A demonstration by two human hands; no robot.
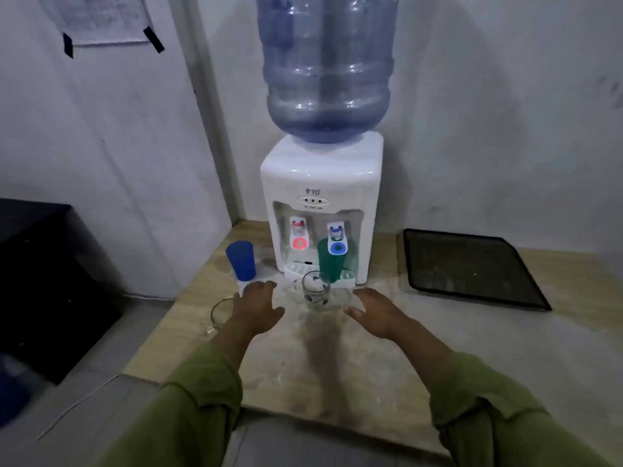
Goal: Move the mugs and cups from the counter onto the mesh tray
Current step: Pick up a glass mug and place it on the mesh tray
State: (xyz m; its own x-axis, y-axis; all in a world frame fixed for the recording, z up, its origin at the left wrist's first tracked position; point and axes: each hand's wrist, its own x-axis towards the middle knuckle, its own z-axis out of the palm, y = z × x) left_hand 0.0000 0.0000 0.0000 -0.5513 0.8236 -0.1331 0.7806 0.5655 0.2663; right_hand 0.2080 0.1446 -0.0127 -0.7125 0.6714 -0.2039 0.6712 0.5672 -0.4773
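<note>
A clear glass mug (315, 290) with dark dots stands on the counter in front of the dispenser. Behind it a green cup (329, 261) sits on the drip tray under the blue tap. A blue cup (240, 260) stands left of the dispenser. A second clear glass mug (219, 315) sits near the counter's left edge, partly hidden by my left hand (258, 306). That hand is open, fingers spread, left of the dotted mug. My right hand (374, 310) is open to the mug's right, apart from it. The black mesh tray (472, 269) lies empty at the right.
A white water dispenser (322, 203) with a large blue bottle (325, 65) stands against the wall at the counter's back. A black cabinet (37, 274) is at the left, beyond the counter's left edge. The counter's front edge runs close to my sleeves.
</note>
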